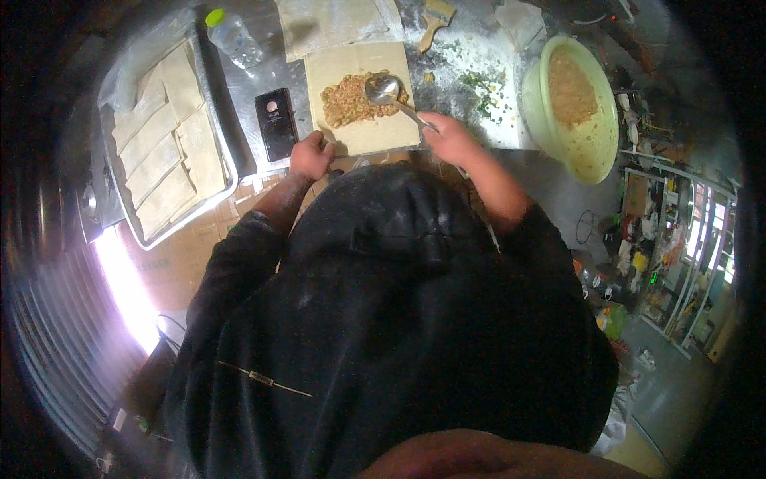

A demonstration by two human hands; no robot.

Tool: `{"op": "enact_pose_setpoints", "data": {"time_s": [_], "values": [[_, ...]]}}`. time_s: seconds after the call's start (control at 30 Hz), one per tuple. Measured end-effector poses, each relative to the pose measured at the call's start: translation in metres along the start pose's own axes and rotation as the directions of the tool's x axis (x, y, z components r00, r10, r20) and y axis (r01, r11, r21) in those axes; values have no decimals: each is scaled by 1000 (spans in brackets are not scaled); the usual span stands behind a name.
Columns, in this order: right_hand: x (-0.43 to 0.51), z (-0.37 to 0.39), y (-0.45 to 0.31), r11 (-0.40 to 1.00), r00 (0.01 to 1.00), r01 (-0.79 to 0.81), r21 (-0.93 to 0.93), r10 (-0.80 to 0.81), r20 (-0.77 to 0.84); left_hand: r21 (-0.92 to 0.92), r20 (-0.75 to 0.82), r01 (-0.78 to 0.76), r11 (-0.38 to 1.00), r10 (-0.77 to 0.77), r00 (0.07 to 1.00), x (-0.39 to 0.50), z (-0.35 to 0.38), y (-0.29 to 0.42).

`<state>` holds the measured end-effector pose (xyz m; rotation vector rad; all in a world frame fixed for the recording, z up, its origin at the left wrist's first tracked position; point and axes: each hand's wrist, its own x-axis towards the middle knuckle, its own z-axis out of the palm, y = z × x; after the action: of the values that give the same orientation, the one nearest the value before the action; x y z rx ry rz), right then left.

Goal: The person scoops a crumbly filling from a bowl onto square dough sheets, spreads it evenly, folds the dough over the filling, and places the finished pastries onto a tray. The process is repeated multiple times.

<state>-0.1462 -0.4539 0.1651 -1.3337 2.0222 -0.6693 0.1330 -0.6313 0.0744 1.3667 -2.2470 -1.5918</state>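
A square dough sheet (pixel 368 141) lies in front of me on the metal table. A band of minced filling (pixel 347 105) with green bits is spread across its middle. My right hand (pixel 446 138) grips a metal spoon (pixel 383 90), whose bowl rests on the right part of the filling. My left hand (pixel 311 155) is curled at the sheet's lower left corner; whether its fingers pinch the dough is hidden. Behind this sheet lie more flat dough sheets (pixel 341 24), partly overlapping it.
To the left stands a metal tray (pixel 230 170) of folded dough pieces (pixel 161 138). A phone (pixel 276 126) and a plastic bottle (pixel 236 42) lie between. Rightward are a brush (pixel 435 21), scattered flour (pixel 505 90), chopped greens (pixel 488 90) and a pale green basin (pixel 589 158) holding filling (pixel 571 90).
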Motion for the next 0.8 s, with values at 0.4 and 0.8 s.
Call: {"op": "enact_pose_setpoints", "data": {"time_s": [0.4, 0.8], "values": [[-34, -22, 19, 989, 991, -125, 79, 121, 58, 49, -57, -77, 996, 80, 995, -7, -1, 16], [34, -49, 4, 771, 863, -505, 387, 457, 215, 15, -50, -80, 997, 81, 995, 6, 8, 7]]}}
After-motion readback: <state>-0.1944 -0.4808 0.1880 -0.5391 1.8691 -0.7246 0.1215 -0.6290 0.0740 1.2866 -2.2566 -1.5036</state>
